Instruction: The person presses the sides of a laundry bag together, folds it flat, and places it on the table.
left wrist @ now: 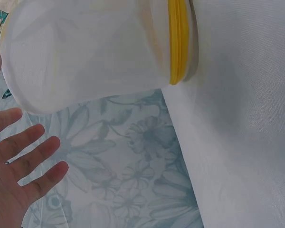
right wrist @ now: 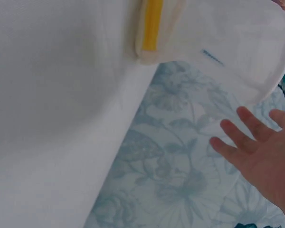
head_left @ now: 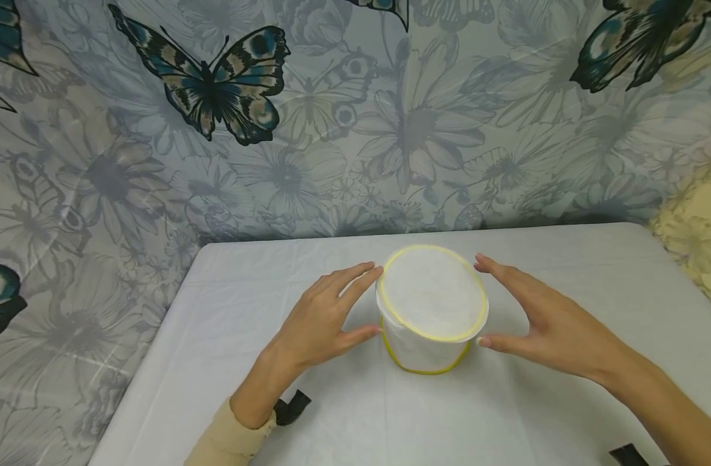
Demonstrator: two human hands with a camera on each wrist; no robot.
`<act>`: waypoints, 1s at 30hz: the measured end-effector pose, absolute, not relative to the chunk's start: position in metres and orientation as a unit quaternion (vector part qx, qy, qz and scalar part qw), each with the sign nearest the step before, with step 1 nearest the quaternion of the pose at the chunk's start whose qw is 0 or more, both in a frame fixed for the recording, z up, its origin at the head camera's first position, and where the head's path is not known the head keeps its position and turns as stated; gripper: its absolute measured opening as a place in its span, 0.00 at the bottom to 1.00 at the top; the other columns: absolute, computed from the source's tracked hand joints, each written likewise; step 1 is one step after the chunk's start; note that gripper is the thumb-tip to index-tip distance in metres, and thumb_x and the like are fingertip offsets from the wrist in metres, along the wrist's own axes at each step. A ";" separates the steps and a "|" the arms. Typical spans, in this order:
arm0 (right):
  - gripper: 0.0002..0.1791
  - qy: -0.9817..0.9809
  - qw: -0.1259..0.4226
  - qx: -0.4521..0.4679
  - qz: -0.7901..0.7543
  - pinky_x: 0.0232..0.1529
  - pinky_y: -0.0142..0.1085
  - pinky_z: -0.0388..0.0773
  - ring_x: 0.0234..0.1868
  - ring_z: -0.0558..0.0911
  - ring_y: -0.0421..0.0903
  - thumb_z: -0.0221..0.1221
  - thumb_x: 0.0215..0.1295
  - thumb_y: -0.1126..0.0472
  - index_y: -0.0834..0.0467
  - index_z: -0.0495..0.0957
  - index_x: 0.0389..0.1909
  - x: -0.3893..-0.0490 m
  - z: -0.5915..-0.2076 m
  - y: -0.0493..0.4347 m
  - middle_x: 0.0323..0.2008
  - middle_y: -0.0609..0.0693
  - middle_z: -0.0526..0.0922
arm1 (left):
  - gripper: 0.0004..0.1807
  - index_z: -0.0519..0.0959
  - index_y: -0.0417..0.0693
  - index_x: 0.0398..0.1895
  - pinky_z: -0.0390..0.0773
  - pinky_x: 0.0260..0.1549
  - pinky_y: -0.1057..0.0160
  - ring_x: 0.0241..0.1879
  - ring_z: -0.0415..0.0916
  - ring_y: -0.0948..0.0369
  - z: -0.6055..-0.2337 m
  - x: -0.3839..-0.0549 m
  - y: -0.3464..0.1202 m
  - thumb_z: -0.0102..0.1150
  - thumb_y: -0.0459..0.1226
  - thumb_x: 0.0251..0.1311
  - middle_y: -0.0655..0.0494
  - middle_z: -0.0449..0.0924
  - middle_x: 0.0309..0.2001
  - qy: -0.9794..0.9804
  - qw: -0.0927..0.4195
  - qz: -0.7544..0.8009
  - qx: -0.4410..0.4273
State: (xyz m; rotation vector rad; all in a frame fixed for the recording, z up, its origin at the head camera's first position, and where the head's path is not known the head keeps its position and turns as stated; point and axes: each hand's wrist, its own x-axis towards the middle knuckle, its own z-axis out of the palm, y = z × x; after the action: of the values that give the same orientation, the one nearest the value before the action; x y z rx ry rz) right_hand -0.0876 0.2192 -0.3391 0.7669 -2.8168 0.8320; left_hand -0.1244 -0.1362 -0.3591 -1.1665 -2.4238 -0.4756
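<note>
A white, thin-walled round container (head_left: 434, 294) stands upright on the far part of the table, a little right of the middle, its flat top ringed by a thin yellow trim (head_left: 443, 338) and its foot by a yellow band (left wrist: 179, 42); a small dark mark (right wrist: 213, 57) shows on its side in the right wrist view. To its left is the left hand (head_left: 323, 317), fingers straight and spread, thumb well apart from them, the tips at or just beside the wall; whether they touch, I cannot tell. To its right the right hand (head_left: 550, 320) mirrors it, fingers extended and apart, thumb away from them, with a narrow gap to the container. Neither hand is clamped on anything. The step in hand seems to be framing the container from both sides, with no grip on it as things lie. If it is to be lifted or turned, the next move would call for bringing both hands inward evenly, low on the wall and lightly, as the sides look soft enough to dent. Farther out, the white-covered table (head_left: 355, 427) carries the container's faint shadow, a beige sleeve (head_left: 233, 433) covers the left forearm, and beyond the far edge hangs a flowered backdrop (head_left: 332, 129).
</note>
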 end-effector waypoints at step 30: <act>0.57 -0.912 0.072 0.279 0.293 0.56 0.61 0.72 0.66 0.71 0.57 0.76 0.48 0.45 0.48 0.56 0.78 -0.099 -0.346 0.206 0.68 0.51 0.69 | 0.41 0.66 0.49 0.73 0.73 0.60 0.55 0.65 0.70 0.55 -0.367 -0.128 -0.115 0.61 0.60 0.62 0.50 0.68 0.69 -0.862 0.205 -0.189 -0.423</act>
State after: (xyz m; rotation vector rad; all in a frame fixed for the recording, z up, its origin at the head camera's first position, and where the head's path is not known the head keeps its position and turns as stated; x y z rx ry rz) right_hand -0.0989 0.2063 -0.3465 0.8373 -2.7407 0.8821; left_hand -0.1276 -0.1151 -0.3673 -1.1793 -2.4039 -0.5262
